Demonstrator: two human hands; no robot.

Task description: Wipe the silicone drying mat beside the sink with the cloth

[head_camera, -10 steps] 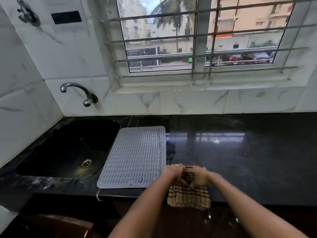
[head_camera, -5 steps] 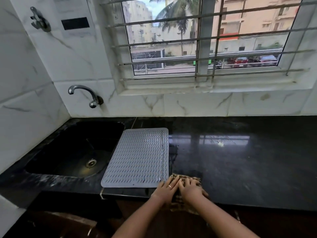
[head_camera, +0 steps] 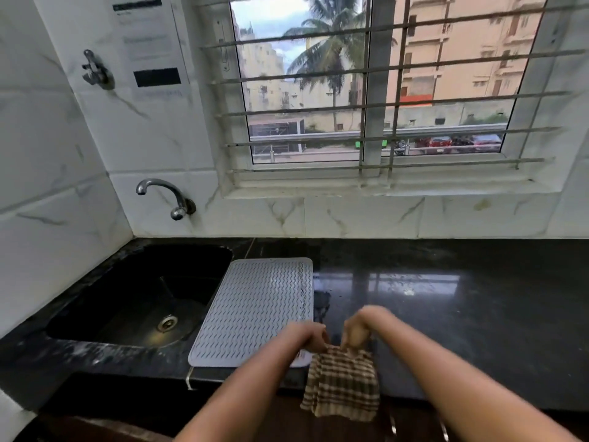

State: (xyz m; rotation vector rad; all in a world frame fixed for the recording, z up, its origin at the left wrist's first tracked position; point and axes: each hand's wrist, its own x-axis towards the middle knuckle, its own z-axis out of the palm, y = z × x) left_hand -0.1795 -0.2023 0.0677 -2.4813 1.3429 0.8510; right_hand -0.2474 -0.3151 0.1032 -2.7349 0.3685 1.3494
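Cloth (head_camera: 342, 382) now lifted off counter (head_camera: 478, 314), both hands pinching its top edge; sink (head_camera: 134, 298) w/ nothing inside.

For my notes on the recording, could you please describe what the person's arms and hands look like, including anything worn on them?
Both forearms are bare, with no sleeves, watch or bracelet showing up to the bottom edge of the picture. The left hand and the right hand wear no gloves. Both are blurred, so a ring cannot be made out.

Your bench (head_camera: 446, 314) is dark polished stone with a sink (head_camera: 137, 298) sunk into its left end. Just right of the sink, the grey ribbed drying mat (head_camera: 255, 307) lies flat on it.
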